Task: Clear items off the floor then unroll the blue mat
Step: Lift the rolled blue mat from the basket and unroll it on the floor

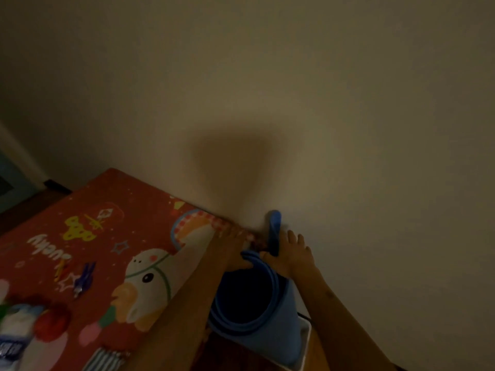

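Observation:
The rolled blue mat (267, 325) stands upright against the wall at the lower middle, its hollow top facing me. My left hand (233, 250) grips the near-left rim of the roll, the fingers curled over its edge. My right hand (294, 257) holds the roll's right side and a blue strap or loose mat end (274, 228) that sticks up by the wall. The room is dim and the picture is blurred.
A red play mat (107, 236) with cartoon prints covers the floor at the left. On it lie a purple clip (84, 278), a small orange item (60, 269) and blurred white and red things (24, 328) at the lower left. A white box (305, 346) stands beneath the roll.

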`<state>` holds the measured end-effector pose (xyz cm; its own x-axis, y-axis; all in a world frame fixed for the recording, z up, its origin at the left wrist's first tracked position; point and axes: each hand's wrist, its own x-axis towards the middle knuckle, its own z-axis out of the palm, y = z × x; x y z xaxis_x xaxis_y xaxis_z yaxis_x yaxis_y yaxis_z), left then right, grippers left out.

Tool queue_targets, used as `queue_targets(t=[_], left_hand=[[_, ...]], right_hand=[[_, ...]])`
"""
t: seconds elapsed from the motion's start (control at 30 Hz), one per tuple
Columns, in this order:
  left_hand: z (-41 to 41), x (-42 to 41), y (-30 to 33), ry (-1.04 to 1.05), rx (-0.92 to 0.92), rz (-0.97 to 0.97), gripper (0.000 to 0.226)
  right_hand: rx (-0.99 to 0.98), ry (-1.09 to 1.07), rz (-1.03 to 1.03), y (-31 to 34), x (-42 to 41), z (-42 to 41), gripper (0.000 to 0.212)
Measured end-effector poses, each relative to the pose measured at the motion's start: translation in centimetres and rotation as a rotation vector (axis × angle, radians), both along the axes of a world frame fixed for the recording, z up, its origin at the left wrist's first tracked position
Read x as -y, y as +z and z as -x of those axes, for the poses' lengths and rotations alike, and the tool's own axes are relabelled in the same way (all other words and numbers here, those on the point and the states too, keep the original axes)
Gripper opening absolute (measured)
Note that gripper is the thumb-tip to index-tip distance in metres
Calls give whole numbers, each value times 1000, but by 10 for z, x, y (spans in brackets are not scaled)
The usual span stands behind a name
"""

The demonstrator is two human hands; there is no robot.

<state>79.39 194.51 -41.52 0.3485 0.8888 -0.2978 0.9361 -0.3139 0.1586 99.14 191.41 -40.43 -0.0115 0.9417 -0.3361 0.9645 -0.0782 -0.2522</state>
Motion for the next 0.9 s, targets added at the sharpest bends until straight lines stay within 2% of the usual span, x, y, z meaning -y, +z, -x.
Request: queue_targets(t=[0.1, 0.2, 0.3, 0.47, 0.57, 0.77, 0.8, 0.87, 0.9], left_hand=[[3, -9, -36, -35, -79, 170, 115], [2, -11, -59, -11, -101, 196, 89], [0, -17, -70, 38, -18, 205, 67], [-17, -28, -68, 91, 42, 251, 49], [-29, -27, -60, 61, 58, 165, 39], [-52, -22, -34, -48, 73, 151, 36], [-56, -21, -25, -56, 80, 157, 33], [-62, -21, -6, -58, 70, 167, 14], [-65, -20, 4, -48, 55, 161, 13]], right_hand=[[-2, -6, 148, -24, -3, 7, 123], [-46, -29, 196, -41, -3, 12, 129], [-77, -83, 130, -53, -6, 13, 115], [-59, -106, 78, -59, -8, 16, 88], [23, -55, 65, -55, -2, 10, 64], [77, 2, 106, -26, 1, -23, 52], [74, 3, 105, -19, 0, -28, 51], [71, 1, 99, -4, 2, -38, 51], [65, 2, 93, 5, 3, -42, 51]])
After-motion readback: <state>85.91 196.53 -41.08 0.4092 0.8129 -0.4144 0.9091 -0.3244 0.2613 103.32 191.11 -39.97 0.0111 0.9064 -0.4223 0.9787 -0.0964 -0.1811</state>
